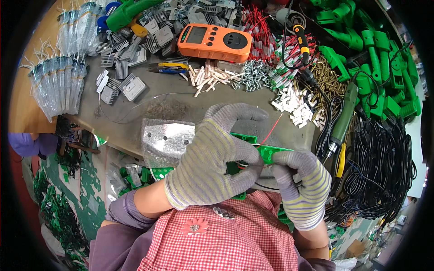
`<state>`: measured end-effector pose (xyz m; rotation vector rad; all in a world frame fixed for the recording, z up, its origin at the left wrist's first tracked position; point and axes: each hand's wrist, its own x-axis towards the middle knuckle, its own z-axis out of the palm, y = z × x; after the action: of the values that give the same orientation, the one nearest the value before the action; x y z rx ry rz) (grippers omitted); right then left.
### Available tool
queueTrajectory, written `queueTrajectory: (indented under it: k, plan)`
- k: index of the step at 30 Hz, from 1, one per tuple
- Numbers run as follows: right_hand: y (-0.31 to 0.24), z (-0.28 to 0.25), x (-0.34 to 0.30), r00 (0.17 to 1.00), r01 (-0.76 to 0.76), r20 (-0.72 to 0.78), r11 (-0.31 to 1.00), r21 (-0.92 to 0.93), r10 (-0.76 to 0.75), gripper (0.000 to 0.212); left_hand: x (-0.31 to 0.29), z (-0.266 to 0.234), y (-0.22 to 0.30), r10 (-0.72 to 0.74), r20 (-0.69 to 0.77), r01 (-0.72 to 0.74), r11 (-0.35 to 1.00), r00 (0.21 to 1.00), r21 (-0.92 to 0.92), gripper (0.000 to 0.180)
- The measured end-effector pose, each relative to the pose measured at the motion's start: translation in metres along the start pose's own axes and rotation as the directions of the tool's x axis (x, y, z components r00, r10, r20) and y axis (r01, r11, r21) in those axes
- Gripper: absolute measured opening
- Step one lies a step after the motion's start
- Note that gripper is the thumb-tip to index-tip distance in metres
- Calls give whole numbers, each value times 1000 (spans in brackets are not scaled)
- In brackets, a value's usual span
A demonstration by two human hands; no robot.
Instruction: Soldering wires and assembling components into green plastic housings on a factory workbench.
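Note:
Close in front of my apron, my left hand (212, 158) grips a green plastic housing part (270, 154) between thumb and fingers. Much of the part is hidden behind that glove. A thin red wire (272, 128) rises from its upper edge. My right hand (302, 187) is closed, with thumb and forefinger pinched at the part's right end. What sits in that pinch, perhaps a thin lead, is too small to make out. Both hands wear grey-and-yellow striped gloves. Just left of my left hand lies a silver metal plate (169, 135) in clear wrap.
An orange meter (214, 43) stands at the back amid grey heat sinks (131, 87). White ceramic tubes (210, 77), screws (255, 76) and white connectors (296, 106) lie in heaps. At right are a green electric screwdriver (344, 117), black cords (375, 167) and green housings (389, 67).

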<state>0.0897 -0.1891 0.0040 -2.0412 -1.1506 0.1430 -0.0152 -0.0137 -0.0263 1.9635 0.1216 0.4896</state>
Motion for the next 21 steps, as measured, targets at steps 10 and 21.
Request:
queueTrajectory:
  k: [10, 21]
  plan:
    - [16, 0, 20, 691, 723, 229, 661, -202, -685, 20, 18, -13, -1, -99, 348, 174, 966, 932, -189, 8]
    - [4, 0, 17, 918, -367, 262, 889, 273, 298, 10, 1, -1, 5, 266, 60, -257, 813, 962, 522, 20]
